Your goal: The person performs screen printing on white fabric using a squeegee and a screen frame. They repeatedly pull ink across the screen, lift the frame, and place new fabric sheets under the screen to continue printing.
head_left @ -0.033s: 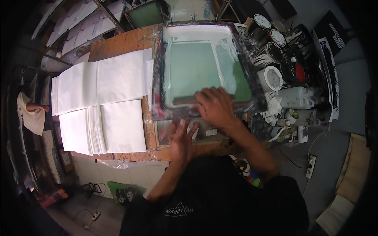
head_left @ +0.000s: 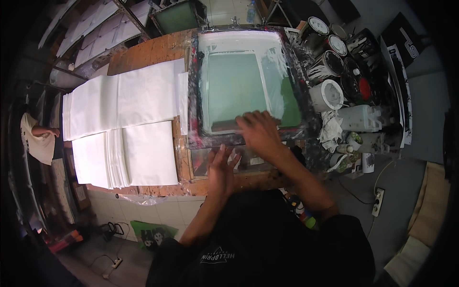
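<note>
A screen-printing frame with dark, paint-smeared borders lies over the table, its green mesh edged in white ink. Near the mesh's front edge, my right hand is closed over a squeegee with a long, dark bar. That hand hides the middle of the bar. My left hand is just in front of the frame's near border, fingers stretched upward and apart. Whether its fingertips touch the border I cannot tell. Beneath the near border, part of a glossy printing surface shows.
Stacks of white fabric sheets cover the wooden table's left side. Ink cans, a white tub, a crumpled rag and a clear plastic container crowd the right. Another person's arm shows at far left.
The frame's near edge has dropped slightly. My right hand and the squeegee have shifted a little toward me. My left hand is almost unmoved.
</note>
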